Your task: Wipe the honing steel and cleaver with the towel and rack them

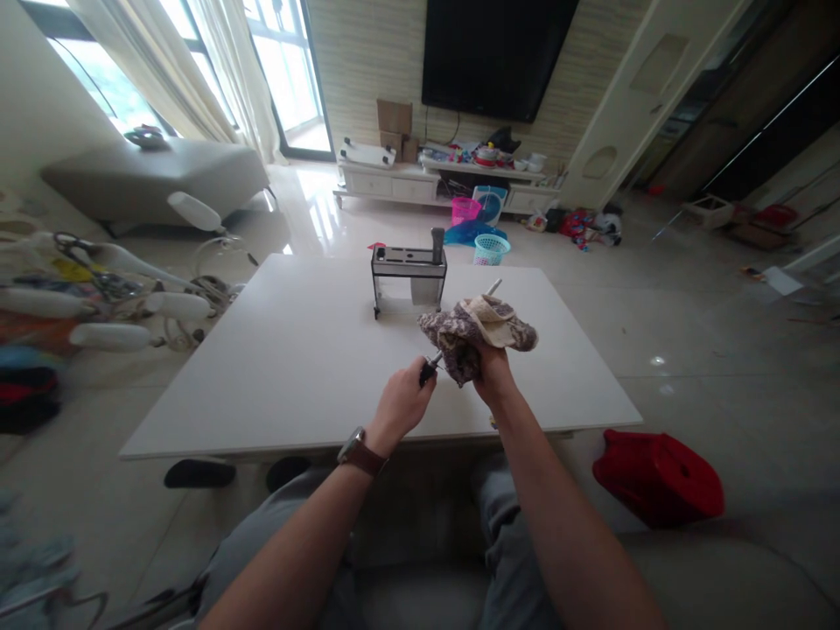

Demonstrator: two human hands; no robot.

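Observation:
My left hand [402,401], with a watch on its wrist, is closed around the black handle [428,371] of a tool with a narrow metal shaft. The shaft runs up and right into a patterned brown and cream cloth [486,325]; its pale tip [494,285] shows beyond. The cloth hides the middle, so I cannot tell whether it is a knife or a sharpening rod. My right hand [493,374] grips the bunched cloth around the shaft from below. Just past the hands, a knife rack [405,262] stands upright on the white table [295,350], holding a broad-bladed knife [437,248] at its right end.
A red stool [660,477] stands at the table's near right. White lamp arms [174,304] reach close to its left edge. Beyond the table are a turquoise basket [492,250], a pink basket [465,210] and a cluttered low cabinet [374,184] beneath a television [495,57].

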